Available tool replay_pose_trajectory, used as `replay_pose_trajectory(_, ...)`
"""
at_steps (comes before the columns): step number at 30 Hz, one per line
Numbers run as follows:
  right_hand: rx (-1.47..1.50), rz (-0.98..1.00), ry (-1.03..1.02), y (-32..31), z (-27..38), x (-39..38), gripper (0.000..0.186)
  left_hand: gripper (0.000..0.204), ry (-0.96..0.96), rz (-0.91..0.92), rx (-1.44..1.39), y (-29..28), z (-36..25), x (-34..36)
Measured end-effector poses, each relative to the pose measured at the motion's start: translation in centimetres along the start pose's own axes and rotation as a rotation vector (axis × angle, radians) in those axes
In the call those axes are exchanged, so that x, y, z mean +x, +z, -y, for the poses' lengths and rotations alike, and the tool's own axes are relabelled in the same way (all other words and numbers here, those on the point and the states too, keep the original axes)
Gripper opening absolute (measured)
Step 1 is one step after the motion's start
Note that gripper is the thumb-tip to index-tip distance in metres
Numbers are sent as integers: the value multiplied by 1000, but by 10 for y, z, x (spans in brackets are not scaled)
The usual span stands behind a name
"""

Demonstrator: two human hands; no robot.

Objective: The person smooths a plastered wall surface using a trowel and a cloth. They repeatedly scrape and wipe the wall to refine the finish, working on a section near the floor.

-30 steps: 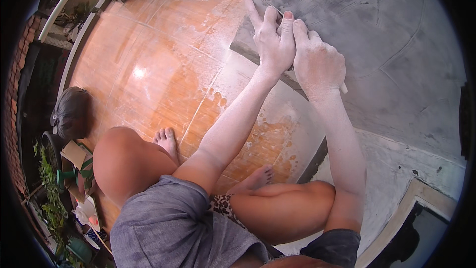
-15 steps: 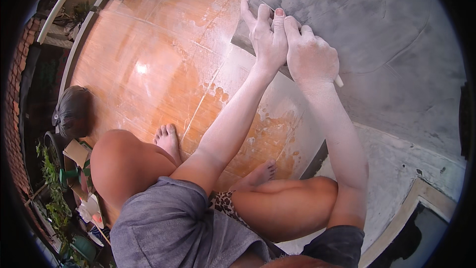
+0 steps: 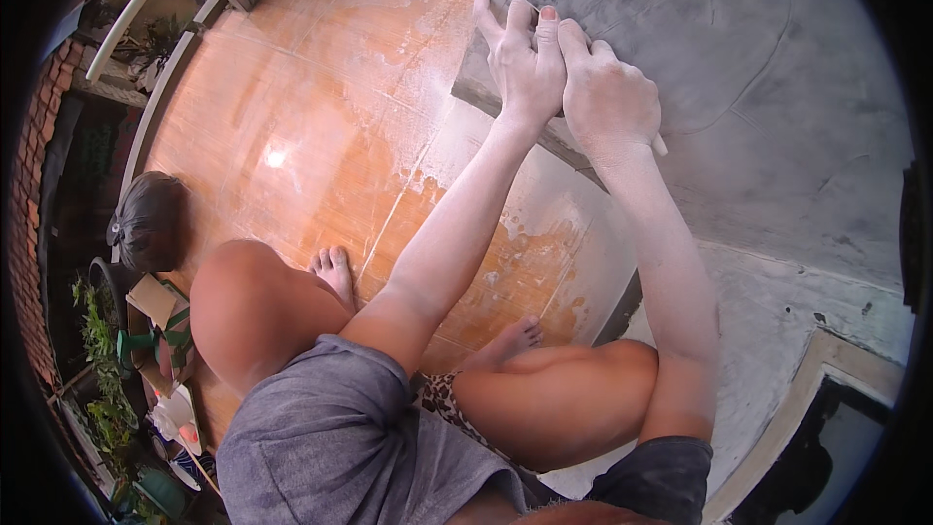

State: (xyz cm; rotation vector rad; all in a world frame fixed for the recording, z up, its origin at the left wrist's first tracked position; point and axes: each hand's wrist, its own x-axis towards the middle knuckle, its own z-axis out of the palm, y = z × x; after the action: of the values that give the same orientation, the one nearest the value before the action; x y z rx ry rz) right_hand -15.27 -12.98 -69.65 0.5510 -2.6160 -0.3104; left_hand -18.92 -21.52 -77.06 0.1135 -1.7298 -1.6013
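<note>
Both of my hands, coated in pale dust, lie side by side over the left edge of a grey, smeared slab-like surface (image 3: 739, 49). My right hand (image 3: 610, 102) is closed round a pale-handled tool (image 3: 660, 146); only the rounded handle end sticks out beside the wrist. Pressed up against it, my left hand (image 3: 528, 73) has its little finger held apart while the other fingers bend down over the surface. A thin pale edge shows between those fingers, seemingly part of the same tool. The tool's working end is hidden under the hands.
Orange-brown tiles (image 3: 321, 87) with whitish dust and wet-looking patches cover the floor at left. A dark tied bag (image 3: 153, 221) stands by the floor's edge, near plants (image 3: 102, 369) and a cardboard box (image 3: 155, 301). A framed dark opening (image 3: 816, 447) lies lower right.
My two hands have slid slightly farther up along the grey surface, still together, with the tool handle moving along. The view has shifted a little.
</note>
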Motion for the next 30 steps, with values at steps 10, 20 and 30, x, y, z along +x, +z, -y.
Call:
replay_pose_trajectory(10, -20, 182, 7, 8, 12, -3, 14, 26, -90, 2, 106, -7, 9, -11)
replay_pose_trajectory(20, -24, 159, -14, 12, 7, -2, 13, 22, -8, -49, 39, 0, 24, -14)
replay_pose_trajectory(30, -3, 81, 2, 13, -1, 0, 14, 26, 112, -81, 29, 8, 22, -4)
